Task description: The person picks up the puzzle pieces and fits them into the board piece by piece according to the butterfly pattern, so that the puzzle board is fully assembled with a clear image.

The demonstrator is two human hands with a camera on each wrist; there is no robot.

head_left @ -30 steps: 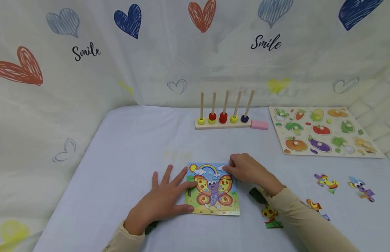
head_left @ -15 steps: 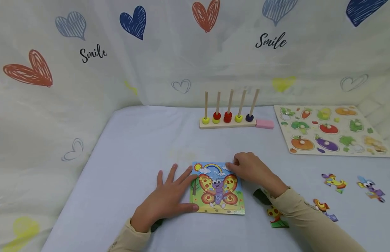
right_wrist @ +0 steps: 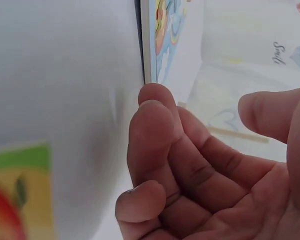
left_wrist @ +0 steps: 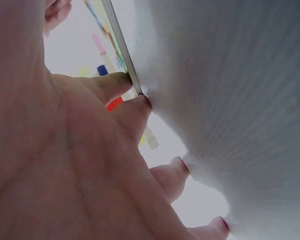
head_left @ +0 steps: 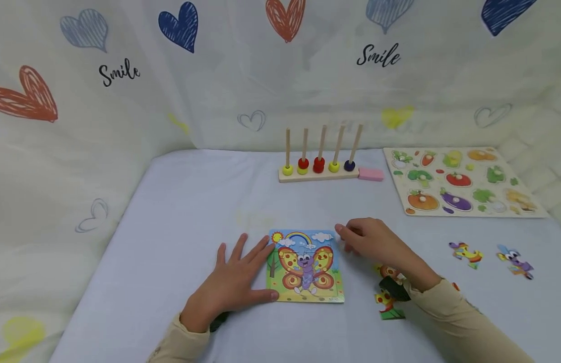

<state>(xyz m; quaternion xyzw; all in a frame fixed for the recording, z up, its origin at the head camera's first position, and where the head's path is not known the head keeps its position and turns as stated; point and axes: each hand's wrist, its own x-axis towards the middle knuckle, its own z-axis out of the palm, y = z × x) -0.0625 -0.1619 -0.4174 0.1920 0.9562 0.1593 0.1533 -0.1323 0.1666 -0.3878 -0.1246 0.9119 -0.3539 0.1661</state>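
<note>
While lying flat at the lower centre of the head view, plainly square: the puzzle [head_left: 306,267], thin-edged and butterfly-printed. Spread wide along its left edge, straight-fingered and grasping nothing, the left hand [head_left: 228,285], with thumb at the lower corner and fingertips near the upper one. Just beside the upper right corner, the right hand [head_left: 375,244], with fingers loosely bent and released, thumb apart from them; unclear whether touching the edge. Below both, smooth white cloth [head_left: 194,212]; across the top, a softly creased backdrop [head_left: 216,80] with scribbled hearts. At upper centre, a wooden stacker [head_left: 307,177] with slim rods and rounded beads [head_left: 287,170], next to an oblong pink block [head_left: 371,174]. At the right, a flat pale board [head_left: 479,176] of vegetable shapes; lower down, irregular, brightly printed pieces [head_left: 466,254]. Compared with one second earlier: printed cloud bared at the puzzle's upper right, with the right hand drawn off it; left index finger shifted upward, left thumb kept in place.
</note>
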